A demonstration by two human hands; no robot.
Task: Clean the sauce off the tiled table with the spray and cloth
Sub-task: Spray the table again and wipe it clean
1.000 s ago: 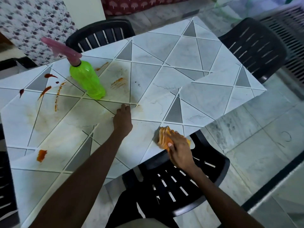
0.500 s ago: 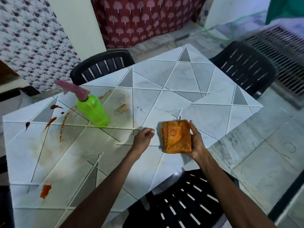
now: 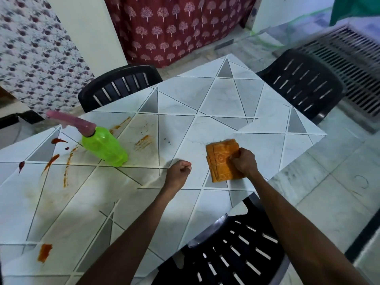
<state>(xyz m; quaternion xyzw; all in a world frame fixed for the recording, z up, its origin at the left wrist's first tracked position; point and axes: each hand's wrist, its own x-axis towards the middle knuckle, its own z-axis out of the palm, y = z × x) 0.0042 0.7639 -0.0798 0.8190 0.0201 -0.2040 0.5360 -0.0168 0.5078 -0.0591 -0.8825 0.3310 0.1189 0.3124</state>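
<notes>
A folded orange cloth (image 3: pixel 221 159) lies flat on the tiled table (image 3: pixel 205 99). My right hand (image 3: pixel 244 162) rests on the cloth's right side with its fingers curled onto the fabric. My left hand (image 3: pixel 177 173) sits on the table just left of the cloth, curled into a fist and holding nothing. A green spray bottle (image 3: pixel 104 149) with a pink trigger head stands further left. Red and orange sauce marks the table: streaks at the left (image 3: pixel 54 159), a smear (image 3: pixel 143 141) right of the bottle, a blob (image 3: pixel 44 251) near the front left.
Black plastic chairs stand around the table: one at the back (image 3: pixel 117 87), one at the right (image 3: pixel 304 83), one in front of me (image 3: pixel 226 260). A metal floor grate (image 3: pixel 353 64) lies at the far right. Patterned curtains hang behind.
My right hand lifted the cloth from the table's edge, laid it flat on the tiles, then moved on top of it. My left hand drew back slightly and curled into a fist. My view tilted up.
</notes>
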